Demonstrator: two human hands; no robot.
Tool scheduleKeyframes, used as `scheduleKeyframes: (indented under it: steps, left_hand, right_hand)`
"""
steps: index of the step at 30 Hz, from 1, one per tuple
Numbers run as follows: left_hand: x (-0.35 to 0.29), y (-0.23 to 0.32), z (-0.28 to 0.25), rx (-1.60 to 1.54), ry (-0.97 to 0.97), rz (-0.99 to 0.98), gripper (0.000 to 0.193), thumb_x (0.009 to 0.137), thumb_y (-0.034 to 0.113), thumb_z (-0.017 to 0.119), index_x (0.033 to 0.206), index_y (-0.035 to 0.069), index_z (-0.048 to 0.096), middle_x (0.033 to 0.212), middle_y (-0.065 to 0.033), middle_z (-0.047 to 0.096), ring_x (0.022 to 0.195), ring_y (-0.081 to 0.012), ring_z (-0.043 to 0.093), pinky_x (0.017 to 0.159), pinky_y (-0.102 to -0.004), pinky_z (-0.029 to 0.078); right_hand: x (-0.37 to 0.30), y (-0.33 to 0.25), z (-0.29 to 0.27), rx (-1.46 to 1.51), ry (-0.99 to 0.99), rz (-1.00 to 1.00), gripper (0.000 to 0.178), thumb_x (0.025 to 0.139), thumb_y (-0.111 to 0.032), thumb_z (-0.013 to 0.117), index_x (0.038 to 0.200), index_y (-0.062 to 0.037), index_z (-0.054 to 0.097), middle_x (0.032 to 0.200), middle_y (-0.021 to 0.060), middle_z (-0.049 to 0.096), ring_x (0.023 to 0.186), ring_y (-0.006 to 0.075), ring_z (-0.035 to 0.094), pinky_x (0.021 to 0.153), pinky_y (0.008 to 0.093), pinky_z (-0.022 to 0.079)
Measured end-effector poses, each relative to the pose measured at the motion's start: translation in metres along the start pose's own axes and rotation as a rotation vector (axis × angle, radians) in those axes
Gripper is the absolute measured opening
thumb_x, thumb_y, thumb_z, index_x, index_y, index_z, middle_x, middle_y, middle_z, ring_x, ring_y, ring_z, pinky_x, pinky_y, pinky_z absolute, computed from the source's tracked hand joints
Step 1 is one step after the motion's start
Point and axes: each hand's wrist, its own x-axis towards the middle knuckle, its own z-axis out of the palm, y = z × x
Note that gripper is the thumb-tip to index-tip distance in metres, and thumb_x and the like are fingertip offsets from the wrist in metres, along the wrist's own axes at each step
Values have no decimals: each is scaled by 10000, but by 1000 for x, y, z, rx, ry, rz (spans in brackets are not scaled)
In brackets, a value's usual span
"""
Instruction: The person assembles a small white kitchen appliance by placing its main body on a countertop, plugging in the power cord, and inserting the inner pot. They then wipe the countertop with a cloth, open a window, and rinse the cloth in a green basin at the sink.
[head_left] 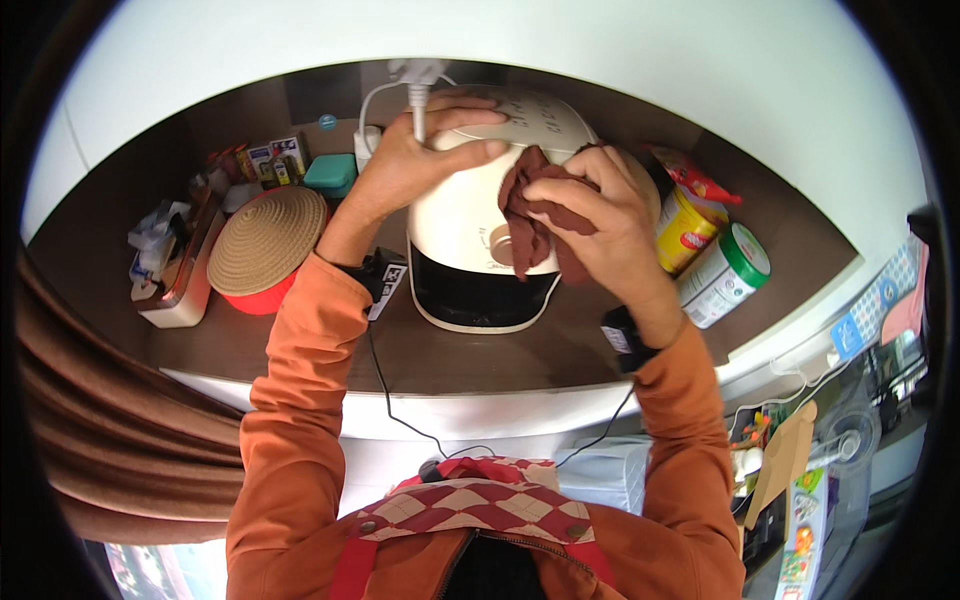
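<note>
While the woven lid (268,235) sits on the red tub (262,299) over on the left, here's the left hand (425,155), fingers spread, resting on the upper left of the cream-and-black appliance (465,210) on the brown counter (300,350)! Across its right side, the right hand (612,205) pinches the brown cloth (522,235) between thumb and fingers, folds draping the front. Farther right come a yellow can (685,235) and a green-lidded jar (720,283)!

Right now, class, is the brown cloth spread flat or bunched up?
Bunched up: the brown cloth gathers in creased folds within the right hand's grip.
</note>
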Motion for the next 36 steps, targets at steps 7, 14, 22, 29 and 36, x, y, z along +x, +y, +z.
scheduleKeyframes:
  steps: [7,14,22,29,36]
  left_hand:
    - [3,-6,-4,-38,7,66,351,702,157,714,1031,44,669,1145,-114,598,1076,-237,555,937,-321,427]
    - [4,-10,-4,-60,5,66,347,683,125,687,1019,42,675,1128,-102,611,1029,-224,580,903,-312,448]
    - [2,-8,1,-53,42,-8,327,690,180,724,995,64,698,1111,-108,614,1050,-224,560,948,-315,423]
    - [4,-11,-1,-32,20,79,304,685,114,703,984,59,696,1120,-114,613,1045,-229,570,912,-317,446]
    - [0,-5,2,-68,57,-18,357,718,313,765,971,69,704,1116,-110,607,1071,-238,549,920,-330,434]
  right_hand:
    - [57,-14,14,-47,-622,-352,216,528,-106,746,715,-126,642,916,30,564,877,213,547,699,324,453]
    - [60,-33,22,-362,-712,-430,320,461,-133,766,749,-116,628,974,32,570,916,198,554,720,321,464]
    - [56,-15,4,-250,-583,-355,187,609,-124,678,792,-105,644,1018,36,589,943,197,576,709,328,491]
    - [48,-43,36,-438,-679,-399,154,625,-156,650,763,-98,612,992,25,572,925,191,554,741,337,444]
    - [37,3,-21,-259,-642,8,228,672,-190,693,859,-115,586,909,26,568,898,247,566,674,371,468]
